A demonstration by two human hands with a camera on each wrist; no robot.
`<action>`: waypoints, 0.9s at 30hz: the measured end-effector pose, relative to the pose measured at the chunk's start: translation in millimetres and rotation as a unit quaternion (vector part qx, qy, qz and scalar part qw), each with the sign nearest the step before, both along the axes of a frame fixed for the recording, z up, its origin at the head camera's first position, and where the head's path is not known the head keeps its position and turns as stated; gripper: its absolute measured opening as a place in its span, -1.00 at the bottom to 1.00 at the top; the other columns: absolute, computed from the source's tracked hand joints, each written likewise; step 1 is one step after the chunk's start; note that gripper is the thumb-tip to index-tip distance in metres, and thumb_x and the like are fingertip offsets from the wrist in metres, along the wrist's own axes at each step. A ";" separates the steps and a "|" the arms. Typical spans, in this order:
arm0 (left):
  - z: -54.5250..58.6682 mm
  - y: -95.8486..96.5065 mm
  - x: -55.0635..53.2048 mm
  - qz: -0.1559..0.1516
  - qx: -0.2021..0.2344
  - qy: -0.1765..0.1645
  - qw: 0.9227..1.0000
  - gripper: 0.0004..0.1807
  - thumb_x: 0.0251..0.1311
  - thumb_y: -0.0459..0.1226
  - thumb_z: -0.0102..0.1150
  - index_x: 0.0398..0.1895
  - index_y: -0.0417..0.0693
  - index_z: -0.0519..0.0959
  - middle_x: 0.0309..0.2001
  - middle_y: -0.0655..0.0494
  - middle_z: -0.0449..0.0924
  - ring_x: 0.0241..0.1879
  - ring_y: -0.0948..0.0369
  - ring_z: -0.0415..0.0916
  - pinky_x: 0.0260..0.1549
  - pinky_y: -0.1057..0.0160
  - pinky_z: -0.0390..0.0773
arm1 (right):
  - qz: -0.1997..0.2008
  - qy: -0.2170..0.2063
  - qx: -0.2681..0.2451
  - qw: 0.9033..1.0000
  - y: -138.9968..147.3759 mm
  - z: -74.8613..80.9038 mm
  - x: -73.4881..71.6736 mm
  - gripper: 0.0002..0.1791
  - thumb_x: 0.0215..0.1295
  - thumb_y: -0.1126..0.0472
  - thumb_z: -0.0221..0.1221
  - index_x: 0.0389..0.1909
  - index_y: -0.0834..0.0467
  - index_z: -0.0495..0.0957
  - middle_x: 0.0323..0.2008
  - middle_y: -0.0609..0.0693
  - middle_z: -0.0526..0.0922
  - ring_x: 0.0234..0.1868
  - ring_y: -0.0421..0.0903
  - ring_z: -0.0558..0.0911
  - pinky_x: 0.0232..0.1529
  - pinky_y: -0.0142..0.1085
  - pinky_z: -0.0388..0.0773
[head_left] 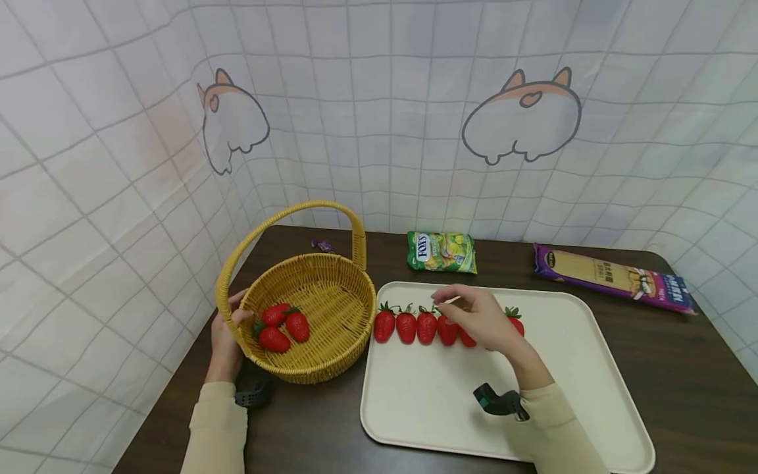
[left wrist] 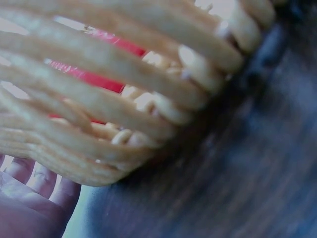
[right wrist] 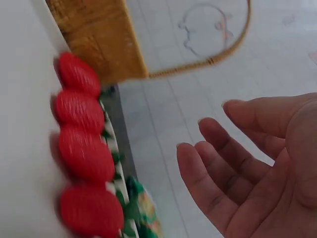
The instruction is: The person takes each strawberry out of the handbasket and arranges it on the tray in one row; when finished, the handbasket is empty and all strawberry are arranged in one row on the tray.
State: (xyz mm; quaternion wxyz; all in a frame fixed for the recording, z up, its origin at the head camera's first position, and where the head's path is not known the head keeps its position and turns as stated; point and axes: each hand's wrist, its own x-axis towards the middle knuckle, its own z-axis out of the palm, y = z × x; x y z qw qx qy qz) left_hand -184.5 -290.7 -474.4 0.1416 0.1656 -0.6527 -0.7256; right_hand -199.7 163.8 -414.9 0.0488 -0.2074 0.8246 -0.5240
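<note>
A yellow woven basket [head_left: 337,316] with a tall arched handle stands at the left, holding three red strawberries [head_left: 274,340] near its left wall. My left hand [head_left: 225,336] grips the basket's left rim. In the left wrist view, the fingers [left wrist: 42,179] reach behind the basket's slats [left wrist: 124,114], which hide their tips. Over a row of strawberries [head_left: 406,328] on a cream tray [head_left: 438,408] hovers my right hand [head_left: 476,319], partly covering the row. The right wrist view shows its thumb and loosely bent fingers apart, with nothing between them, beside the strawberries [right wrist: 86,156].
Behind the tray lies a green candy bag [head_left: 441,252]. A purple pasta packet [head_left: 612,276] rests at the back right of the dark table [head_left: 308,428]. A small purple wrapped piece [head_left: 323,246] is behind the basket. Grid-patterned cloth [head_left: 379,118] hangs around the table.
</note>
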 end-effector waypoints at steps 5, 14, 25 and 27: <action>0.0 -0.4 3.5 -0.004 0.004 0.005 1.000 -0.49 0.26 -0.41 -0.06 0.32 -0.11 0.42 0.09 0.08 0.49 0.07 0.19 0.43 -0.13 0.42 0.49 | 0.048 0.018 0.011 0.999 -50.9 6.7 2.7 -0.77 0.35 0.25 0.17 -0.02 0.12 0.63 -0.09 0.00 0.67 -0.16 0.02 0.65 -0.20 -0.26 0.59; -0.9 0.3 0.6 -0.006 0.003 0.015 1.000 -0.50 0.27 -0.41 -0.05 0.31 -0.11 0.43 0.08 0.07 0.50 0.06 0.20 0.44 -0.12 0.42 0.50 | 0.097 0.009 -0.042 0.994 -127.5 4.5 4.1 -0.77 0.34 0.29 0.17 -0.02 0.14 0.63 -0.09 0.01 0.68 -0.12 -0.08 0.62 -0.17 -0.30 0.59; 0.9 0.5 2.4 -0.014 -0.004 0.017 1.000 -0.50 0.27 -0.40 -0.05 0.31 -0.12 0.43 0.11 0.02 0.48 0.08 0.17 0.42 -0.11 0.41 0.49 | 0.166 0.019 -0.041 0.985 -193.8 -10.1 6.1 -0.73 0.34 0.26 0.17 0.03 0.17 0.62 -0.01 0.03 0.66 -0.06 -0.23 0.59 -0.05 -0.40 0.52; 0.6 1.0 1.5 -0.013 -0.005 0.016 1.000 -0.50 0.27 -0.39 -0.05 0.31 -0.11 0.43 0.10 0.03 0.48 0.07 0.17 0.42 -0.12 0.42 0.50 | 0.157 0.012 -0.038 0.987 -200.5 -10.2 4.6 -0.74 0.34 0.24 0.17 0.01 0.15 0.63 -0.03 0.02 0.67 -0.08 -0.23 0.59 -0.08 -0.40 0.52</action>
